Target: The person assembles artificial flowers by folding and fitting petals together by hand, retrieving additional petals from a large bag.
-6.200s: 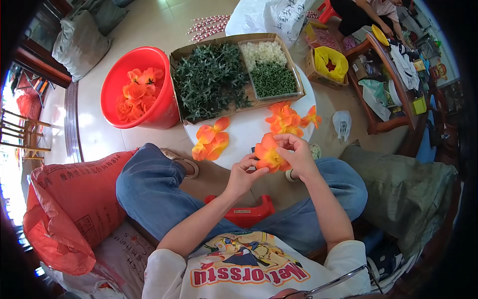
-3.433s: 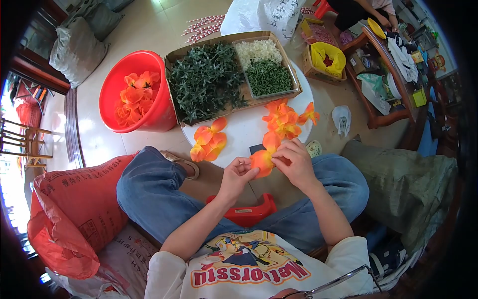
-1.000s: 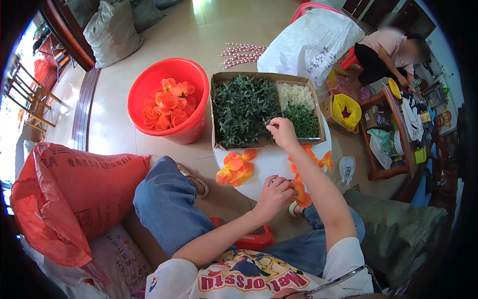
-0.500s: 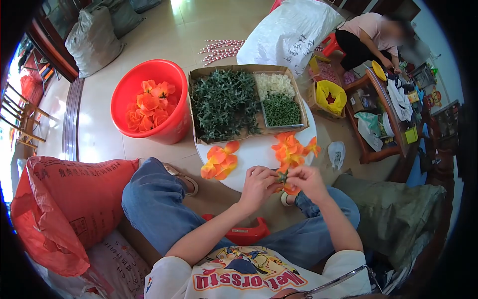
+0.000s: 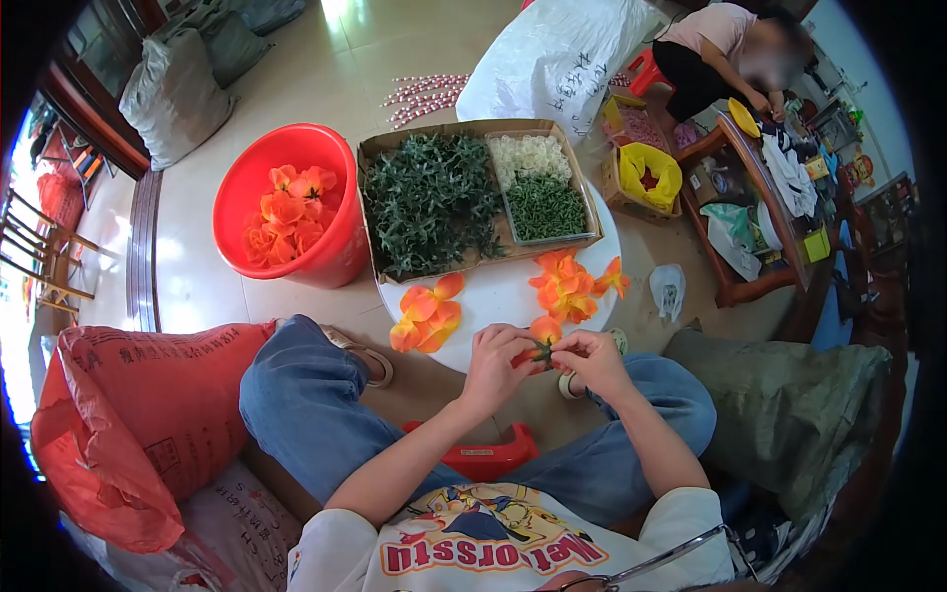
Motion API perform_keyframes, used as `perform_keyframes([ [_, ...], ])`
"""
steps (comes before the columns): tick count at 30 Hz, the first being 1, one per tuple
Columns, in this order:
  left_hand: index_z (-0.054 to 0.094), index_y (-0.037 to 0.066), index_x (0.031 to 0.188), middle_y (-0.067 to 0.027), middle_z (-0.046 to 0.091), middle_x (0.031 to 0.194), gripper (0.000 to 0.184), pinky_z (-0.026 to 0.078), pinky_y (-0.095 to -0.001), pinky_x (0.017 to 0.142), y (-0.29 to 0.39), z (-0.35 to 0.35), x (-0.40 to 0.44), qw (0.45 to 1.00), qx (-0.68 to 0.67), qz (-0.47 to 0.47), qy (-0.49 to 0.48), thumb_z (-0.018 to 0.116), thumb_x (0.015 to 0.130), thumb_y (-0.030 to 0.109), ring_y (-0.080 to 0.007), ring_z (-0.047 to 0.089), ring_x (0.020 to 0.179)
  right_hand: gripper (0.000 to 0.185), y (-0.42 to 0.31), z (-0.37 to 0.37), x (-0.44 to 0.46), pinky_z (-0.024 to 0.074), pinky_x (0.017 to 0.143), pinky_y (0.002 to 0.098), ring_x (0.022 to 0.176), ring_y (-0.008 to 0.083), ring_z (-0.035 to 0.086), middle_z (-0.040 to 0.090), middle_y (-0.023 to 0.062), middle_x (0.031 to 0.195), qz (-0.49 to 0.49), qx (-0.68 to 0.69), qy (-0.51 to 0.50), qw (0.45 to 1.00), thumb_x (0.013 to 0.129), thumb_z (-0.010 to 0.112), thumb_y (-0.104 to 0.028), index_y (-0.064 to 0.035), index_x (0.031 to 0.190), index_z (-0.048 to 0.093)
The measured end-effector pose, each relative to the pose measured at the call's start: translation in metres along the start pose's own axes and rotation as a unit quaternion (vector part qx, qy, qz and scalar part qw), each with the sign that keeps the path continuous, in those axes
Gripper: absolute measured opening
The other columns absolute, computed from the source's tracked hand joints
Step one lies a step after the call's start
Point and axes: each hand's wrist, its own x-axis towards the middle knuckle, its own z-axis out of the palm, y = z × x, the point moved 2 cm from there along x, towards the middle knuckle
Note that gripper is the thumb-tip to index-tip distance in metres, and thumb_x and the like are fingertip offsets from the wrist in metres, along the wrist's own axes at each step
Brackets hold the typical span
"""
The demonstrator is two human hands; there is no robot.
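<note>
Orange flower (image 5: pixel 546 329) held in left hand (image 5: pixel 498 363), green leafy bit (image 5: pixel 544 352) pinched in right hand (image 5: pixel 594 361), fingers of both nearly closed.

Red sack (image 5: pixel 168 395) beside grey-white sack (image 5: pixel 242 518)

Count: 1 white table (image 5: pixel 493 298), 1 cardboard tray (image 5: pixel 478 264), 1 clear box (image 5: pixel 550 239), 1 red bucket (image 5: pixel 341 255), 1 yellow bag (image 5: pixel 665 164). Orange petals (image 5: pixel 429 321) overlap, can't get a number.

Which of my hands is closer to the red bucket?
Left. Your left hand is at the bucket-side edge of the orange flower, nearer the red bucket; your right hand is at the flower's far side, farther from the bucket.
</note>
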Motion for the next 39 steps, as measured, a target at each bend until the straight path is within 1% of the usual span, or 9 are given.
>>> perform_keyframes([
  [5, 0.067, 0.008, 0.091, -0.0030, 0.063, 0.104, 0.028, 0.039, -0.0373, 0.091, 0.017, -0.020, 0.002, 1.000, 0.000, 0.004, 0.026, 0.078, 0.066, 0.015, -0.0234, 0.053, 0.105, 0.008, 0.001, 0.001, -0.001, 0.0459, 0.058, 0.0198, 0.063, 0.0061, 0.057, 0.065, 0.0024, 0.074, -0.013, -0.017, 0.016, 1.000, 0.084, 0.066, -0.002, 0.0012, 0.092, 0.067],
  [8, 0.069, 0.009, 0.092, -0.0016, 0.064, 0.102, 0.027, 0.039, -0.0381, 0.090, 0.022, -0.022, 0.006, 0.998, 0.030, 0.060, 0.015, 0.077, 0.067, 0.013, -0.0226, 0.054, 0.102, 0.008, 0.004, 0.003, -0.002, 0.0459, 0.057, 0.0198, 0.064, 0.0057, 0.057, 0.065, 0.0018, 0.074, -0.020, -0.023, 0.023, 0.999, 0.084, 0.066, -0.002, 0.0011, 0.092, 0.067],
  [11, 0.071, 0.010, 0.091, 0.0001, 0.064, 0.099, 0.024, 0.039, -0.0378, 0.089, 0.012, -0.007, 0.005, 0.997, 0.019, 0.072, 0.003, 0.077, 0.067, 0.012, -0.0218, 0.054, 0.099, 0.007, 0.003, 0.003, -0.003, 0.0461, 0.057, 0.0199, 0.064, 0.0053, 0.057, 0.065, 0.0014, 0.074, -0.023, -0.029, 0.028, 0.999, 0.084, 0.066, -0.002, 0.0007, 0.091, 0.067],
  [23, 0.072, 0.011, 0.084, 0.0028, 0.064, 0.094, 0.016, 0.038, -0.0348, 0.086, -0.007, 0.008, 0.002, 0.999, -0.001, 0.034, 0.002, 0.076, 0.069, 0.011, -0.0197, 0.054, 0.096, 0.005, 0.020, 0.009, 0.001, 0.0454, 0.056, 0.0205, 0.062, 0.0049, 0.056, 0.064, 0.0014, 0.072, -0.035, -0.023, 0.050, 0.998, 0.083, 0.067, -0.001, 0.0004, 0.088, 0.067],
  [30, 0.072, 0.010, 0.086, 0.0009, 0.064, 0.096, 0.018, 0.039, -0.0353, 0.086, -0.001, 0.002, 0.002, 0.997, 0.041, 0.063, 0.021, 0.076, 0.069, 0.012, -0.0203, 0.054, 0.096, 0.007, 0.013, 0.013, -0.005, 0.0474, 0.059, 0.0225, 0.064, 0.0070, 0.058, 0.064, 0.0035, 0.073, -0.052, -0.056, 0.091, 0.993, 0.082, 0.068, -0.002, 0.0002, 0.088, 0.067],
  [32, 0.071, 0.009, 0.089, -0.0010, 0.065, 0.097, 0.022, 0.040, -0.0356, 0.086, 0.000, 0.000, -0.001, 0.997, 0.039, 0.061, 0.033, 0.077, 0.069, 0.013, -0.0213, 0.055, 0.097, 0.009, 0.009, 0.009, -0.004, 0.0470, 0.058, 0.0226, 0.067, 0.0072, 0.059, 0.063, 0.0025, 0.076, -0.109, -0.114, 0.088, 0.983, 0.079, 0.070, -0.001, 0.0005, 0.087, 0.066],
  [35, 0.070, 0.008, 0.096, -0.0041, 0.065, 0.099, 0.028, 0.042, -0.0357, 0.085, -0.003, -0.008, -0.009, 0.997, 0.005, -0.009, 0.081, 0.077, 0.070, 0.013, -0.0237, 0.056, 0.096, 0.014, -0.013, 0.015, -0.016, 0.0479, 0.061, 0.0251, 0.074, 0.0107, 0.060, 0.060, 0.0026, 0.081, -0.198, -0.206, 0.124, 0.950, 0.075, 0.073, -0.004, -0.0010, 0.086, 0.067],
  [36, 0.069, 0.008, 0.098, -0.0046, 0.065, 0.100, 0.029, 0.043, -0.0356, 0.085, -0.003, -0.012, -0.011, 0.996, 0.016, -0.005, 0.083, 0.077, 0.070, 0.012, -0.0241, 0.057, 0.096, 0.015, -0.023, 0.017, -0.019, 0.0484, 0.062, 0.0264, 0.077, 0.0124, 0.060, 0.059, 0.0029, 0.083, -0.234, -0.239, 0.147, 0.931, 0.073, 0.075, -0.005, -0.0018, 0.086, 0.067],
  [39, 0.069, 0.008, 0.100, -0.0050, 0.065, 0.099, 0.030, 0.043, -0.0352, 0.084, -0.006, -0.021, -0.009, 0.995, 0.039, 0.008, 0.096, 0.077, 0.071, 0.012, -0.0243, 0.058, 0.095, 0.015, -0.026, 0.019, -0.020, 0.0482, 0.067, 0.0313, 0.081, 0.0195, 0.058, 0.056, 0.0033, 0.085, -0.277, -0.327, 0.167, 0.888, 0.069, 0.076, -0.009, -0.0039, 0.081, 0.068],
])
